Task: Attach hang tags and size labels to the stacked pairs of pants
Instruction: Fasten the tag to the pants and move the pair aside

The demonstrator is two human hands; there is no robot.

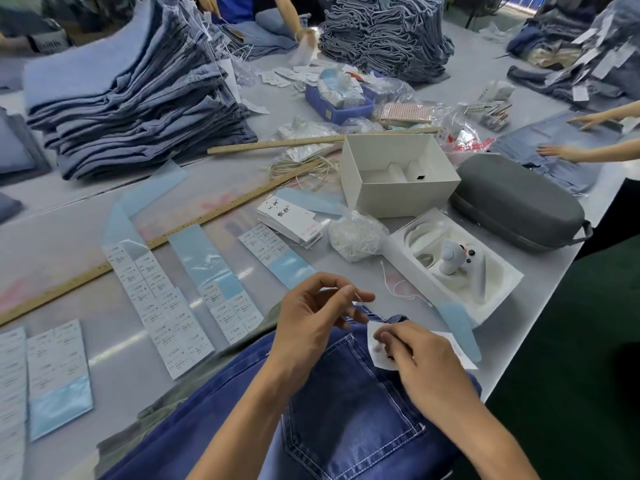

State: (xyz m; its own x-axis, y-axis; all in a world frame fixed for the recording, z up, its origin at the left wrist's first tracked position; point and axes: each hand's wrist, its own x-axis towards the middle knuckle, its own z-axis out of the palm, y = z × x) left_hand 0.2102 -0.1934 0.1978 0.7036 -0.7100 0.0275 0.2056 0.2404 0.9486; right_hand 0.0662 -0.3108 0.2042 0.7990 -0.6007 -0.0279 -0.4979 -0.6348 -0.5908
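A thin white string [360,299] is pinched between the curled thumb and fingertips of the left hand [311,327], just above the waistband of the blue jeans [346,410]. A white hang tag [377,351] is held down on the jeans under the bent fingers of the right hand [419,362], beside the back pocket. Sheets of size labels [162,306] are laid out on the table [69,244] left of the left fingers
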